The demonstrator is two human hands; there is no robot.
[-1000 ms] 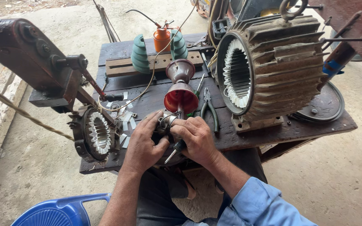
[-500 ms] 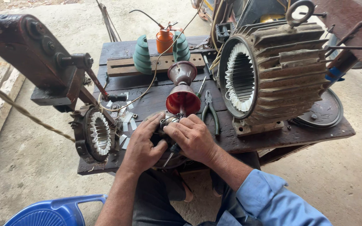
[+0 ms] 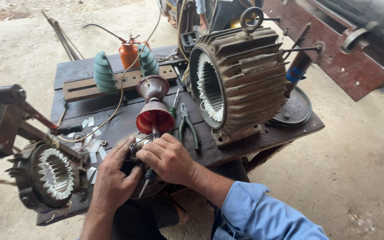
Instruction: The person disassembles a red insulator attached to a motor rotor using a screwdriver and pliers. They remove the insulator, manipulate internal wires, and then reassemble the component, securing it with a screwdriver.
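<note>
Working at the near edge of the table (image 3: 263, 138), both hands close on a small motor part (image 3: 135, 146) that sits just in front of the person. The left hand (image 3: 112, 180) cups it from the left with fingers curled around it. The right hand (image 3: 167, 158) lies over its top, closed on a thin tool (image 3: 146, 180) whose tip points down toward the person; what kind of tool it is cannot be made out. At the table's near left corner rests a small stator (image 3: 54, 175) with white slot liners. Scraps of white paper (image 3: 92, 144) lie between it and the hands. Just beyond the hands stands a red cone-shaped spool (image 3: 154, 113), with pliers (image 3: 187, 124) lying to its right. Further right, a large ribbed stator (image 3: 241, 80) fills the right side. Toward the far edge a wooden bar (image 3: 121, 80) carries two green stepped formers (image 3: 104, 73), an orange oil can (image 3: 129, 53) behind them.
</note>
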